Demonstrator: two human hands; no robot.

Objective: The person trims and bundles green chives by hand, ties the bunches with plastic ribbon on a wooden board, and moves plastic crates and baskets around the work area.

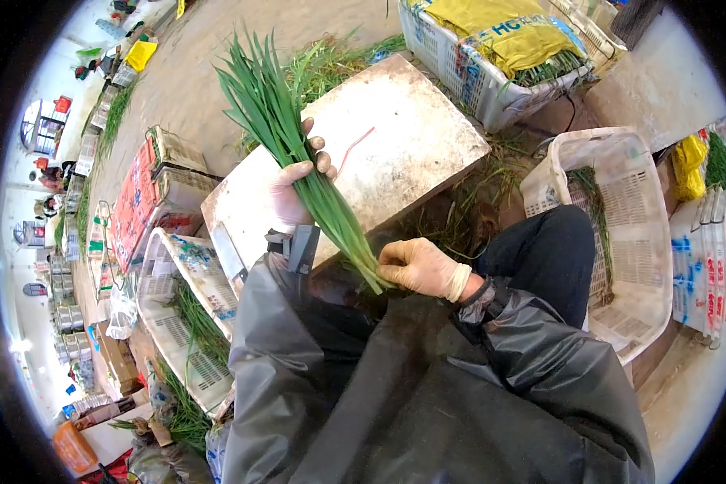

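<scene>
A bunch of garlic chives [331, 210] slants across my view, with long green leaves at the upper left and pale stem ends at the lower right. My left hand [292, 189], in a thin pale glove, is wrapped round its middle. At the stem ends, my gloved right hand [422, 268] has its fingers pinched on the outermost stems. Under the bunch lies a stained white board [415, 121]. A thin reddish strip [356, 148] rests on this board, just right of my left hand.
A white crate [641, 185] with a few greens stands at my right knee. Another crate [492, 89], holding a yellow sack [504, 32], is beyond the board. On the left is a crate [165, 315] with chives. Loose greens [339, 68] litter the floor.
</scene>
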